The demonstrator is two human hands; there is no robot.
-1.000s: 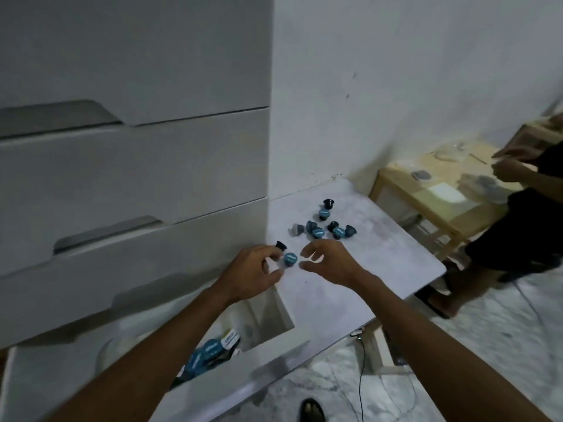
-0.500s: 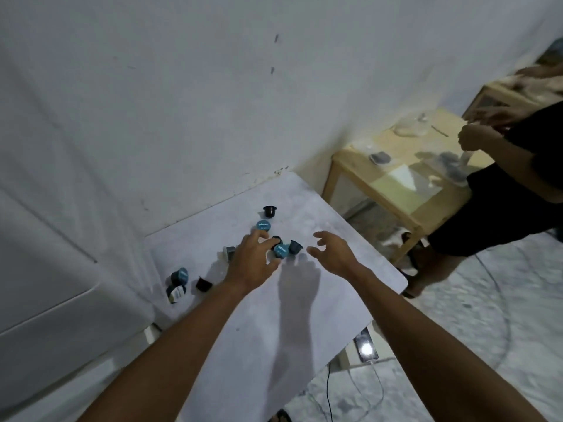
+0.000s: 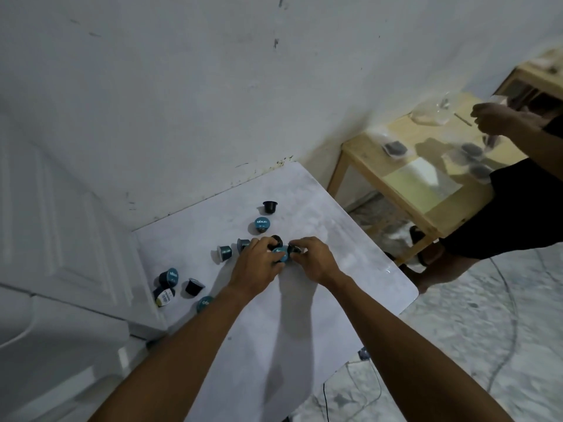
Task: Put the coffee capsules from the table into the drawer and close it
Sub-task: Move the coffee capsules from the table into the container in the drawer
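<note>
Several dark and teal coffee capsules lie scattered on the white table (image 3: 335,226). My left hand (image 3: 257,264) and my right hand (image 3: 313,260) meet at the table's middle. The left fingers close on a teal-lidded capsule (image 3: 281,255), and the right fingertips pinch a dark capsule (image 3: 294,248). A black capsule (image 3: 270,206) and a teal one (image 3: 262,225) sit just beyond the hands. More capsules (image 3: 168,277) lie in a group near the cabinet on the left. The drawer is out of view.
A white cabinet (image 3: 61,239) stands against the table's left side. A wooden side table (image 3: 396,166) with small bags is at the right, where another person (image 3: 518,184) stands handling plastic. Cables run across the floor (image 3: 487,330) below the table's right edge.
The view swung right, away from the open drawer. Both hands moved in to the capsules at the table's middle and closed on them.
</note>
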